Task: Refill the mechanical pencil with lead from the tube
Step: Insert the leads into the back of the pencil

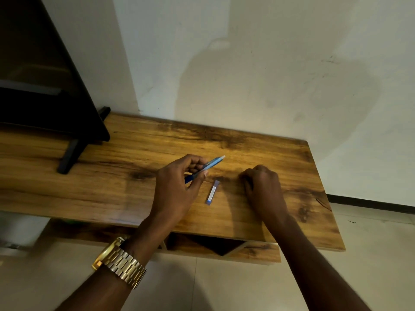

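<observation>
Wood-grained and glossy, the brown tabletop (134, 158) ran along a pale wall, seen from above by a head-worn camera. The left hand (177, 189) hovered over the tabletop, thumb and fingertips pinching a slim blue mechanical pencil (205, 168) around its middle. The pencil was lifted clear of the wood and tilted, its pale end pointing up and away toward the wall. A chunky gold metal wristwatch (120, 262) sat on that wrist. Just right of the pencil, a small flat blue-and-white lead tube (212, 192) lay alone on the tabletop, touched by neither hand. Right of the tube, the right hand (261, 186) rested knuckles-up on the wood, fingers curled under; whether it held anything could not be told. Far left of the pencil stood the black foot of a dark screen (67, 160).
</observation>
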### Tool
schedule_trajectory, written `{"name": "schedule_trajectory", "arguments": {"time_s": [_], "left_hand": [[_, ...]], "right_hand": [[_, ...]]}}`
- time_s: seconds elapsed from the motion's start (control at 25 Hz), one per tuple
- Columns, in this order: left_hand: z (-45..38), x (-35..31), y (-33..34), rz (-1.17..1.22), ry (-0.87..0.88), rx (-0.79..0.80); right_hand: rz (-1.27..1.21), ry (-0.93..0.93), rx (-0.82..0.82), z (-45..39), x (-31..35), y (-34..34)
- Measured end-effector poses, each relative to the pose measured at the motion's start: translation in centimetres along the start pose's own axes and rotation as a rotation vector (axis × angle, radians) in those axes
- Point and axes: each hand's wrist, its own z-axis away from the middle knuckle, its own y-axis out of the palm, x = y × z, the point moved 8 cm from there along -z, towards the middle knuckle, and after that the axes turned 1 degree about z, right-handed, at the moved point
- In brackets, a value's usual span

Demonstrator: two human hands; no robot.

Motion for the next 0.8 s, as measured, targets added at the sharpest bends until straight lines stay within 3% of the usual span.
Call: {"name": "schedule_trajectory", "arguments": {"time_s": [0.08, 0.2, 0.32, 0.4, 0.56, 0.8], "left_hand": [[0.2, 0.1, 0.1, -0.004, -0.009, 0.005], [-1.4, -0.6, -0.2, 0.005, 0.011, -0.024], [-2.5, -1.6, 0.0, -0.012, 0.04, -0.006], [-2.2, -1.6, 0.1, -0.049, 0.048, 0.004], [-1.5, -1.2, -0.2, -0.089, 0.064, 0.008], [-1.3, -1.4, 0.7, -0.095, 0.073, 0.04]], "right_hand": [[-0.03, 0.017, -0.002, 0.1, 0.4, 0.6], [-0.233, 0.106, -0.146, -1.5, 0.0, -1.8], [-0.939, 0.309, -0.212, -2.2, -1.2, -1.7], [-1.278, 0.324, -0.173, -2.1, -0.4, -0.7], [-1.424, 0.23, -0.079, -2.0, 1.6, -0.2], [-1.484, 0.236, -0.031, -1.5, 2.0, -0.3]]}}
